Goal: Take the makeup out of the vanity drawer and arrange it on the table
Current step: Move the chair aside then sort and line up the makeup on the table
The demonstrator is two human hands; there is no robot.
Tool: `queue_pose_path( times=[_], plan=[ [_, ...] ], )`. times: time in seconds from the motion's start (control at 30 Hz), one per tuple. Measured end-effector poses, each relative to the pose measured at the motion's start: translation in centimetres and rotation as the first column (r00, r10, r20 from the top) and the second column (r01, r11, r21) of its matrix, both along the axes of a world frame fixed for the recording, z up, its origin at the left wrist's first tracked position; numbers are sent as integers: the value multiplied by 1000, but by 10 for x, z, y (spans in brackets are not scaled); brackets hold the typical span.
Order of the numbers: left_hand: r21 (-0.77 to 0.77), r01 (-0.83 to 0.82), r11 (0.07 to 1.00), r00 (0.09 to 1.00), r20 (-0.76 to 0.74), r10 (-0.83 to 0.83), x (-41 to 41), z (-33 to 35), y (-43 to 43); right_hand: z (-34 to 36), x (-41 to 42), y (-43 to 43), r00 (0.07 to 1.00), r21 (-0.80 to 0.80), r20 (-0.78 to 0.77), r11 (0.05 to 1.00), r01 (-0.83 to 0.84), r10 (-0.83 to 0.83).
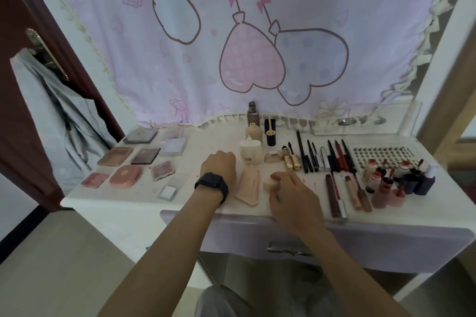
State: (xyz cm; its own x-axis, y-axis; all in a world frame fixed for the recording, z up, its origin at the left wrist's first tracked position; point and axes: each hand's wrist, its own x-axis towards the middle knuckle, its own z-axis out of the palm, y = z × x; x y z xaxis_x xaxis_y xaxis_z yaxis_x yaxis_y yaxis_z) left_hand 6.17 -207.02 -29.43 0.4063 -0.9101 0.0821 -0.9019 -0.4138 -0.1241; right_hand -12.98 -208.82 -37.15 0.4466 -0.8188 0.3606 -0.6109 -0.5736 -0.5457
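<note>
On the white vanity table (123, 203), my right hand (293, 193) grips a small round peach puff (269, 185) near the front edge. Just left of it lies a peach tube (247, 186). My left hand (219, 165), with a black watch on the wrist, rests on the table left of the tube. Its fingers are curled under and nothing shows in them. Palettes and compacts (126, 175) lie in rows at the left. Foundation bottles (250, 152) stand in the middle. Pencils and mascaras (322, 156) lie side by side to the right. The lavender drawer front (360, 247) is below my arms.
Lip glosses (347, 195), small bottles (396, 180) and a lash tray (378, 154) fill the right side. A clear acrylic organiser (360, 121) stands at the back right. A patterned curtain (231, 33) hangs behind the table. A dark door (25, 110) with hanging grey cloth is at the left.
</note>
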Motion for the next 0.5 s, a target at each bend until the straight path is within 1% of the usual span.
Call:
queue_pose_path(
  times=[0.13,0.23,0.3,0.43,0.5],
  plan=[
    [68,27,997,997,75,-32,-1,4,-4,0,0,0,1000,-7,-7,1000,6,-6],
    [45,24,999,997,71,-28,6,3,-4,0,1,0,1000,-4,-14,1000,9,-10],
    [24,13,1000,999,33,-14,12,2,-2,0,1,0,1000,5,-9,1000,6,-6],
    [-14,-56,998,994,-91,55,20,2,1,-1,1,0,1000,0,1,1000,4,-4],
    [-23,-77,997,990,-123,74,23,0,1,-1,1,0,1000,1,9,1000,1,-1]
  ],
)
